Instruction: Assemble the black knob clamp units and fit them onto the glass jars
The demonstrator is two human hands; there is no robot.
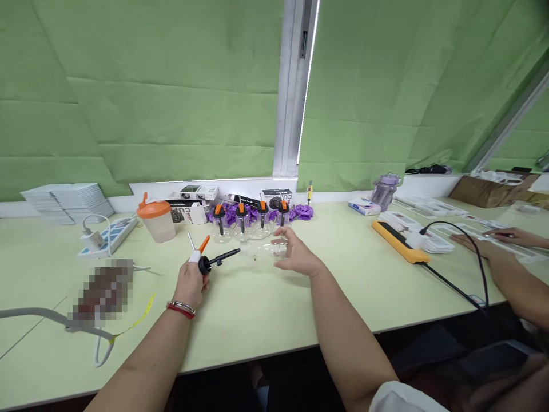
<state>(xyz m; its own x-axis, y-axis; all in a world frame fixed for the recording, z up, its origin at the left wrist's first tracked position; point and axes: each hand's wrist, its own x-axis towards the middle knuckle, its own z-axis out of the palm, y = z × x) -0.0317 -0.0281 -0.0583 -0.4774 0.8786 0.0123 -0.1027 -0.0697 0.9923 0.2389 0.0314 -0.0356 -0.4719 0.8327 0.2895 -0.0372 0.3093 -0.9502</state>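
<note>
My left hand point(189, 284) is closed around a black pump lid point(205, 264) with an orange lever, a pale spout and a black stem that points right. My right hand point(299, 254) curves its fingers around the base end of a clear bottle point(258, 248), tilted on its side above the table. The bottle's mouth faces the stem's tip, close to it; whether they touch I cannot tell. Just behind stand several clear bottles point(242, 224) fitted with the same black and orange lids, upright in a row.
Purple coils point(303, 212) and small boxes point(195, 213) line the back. An orange-lidded cup point(156, 220) and white power strip point(109, 236) stand left. On the right are a yellow power strip point(398, 243), a purple jug point(385, 191) and another person's hands point(474, 245) among papers.
</note>
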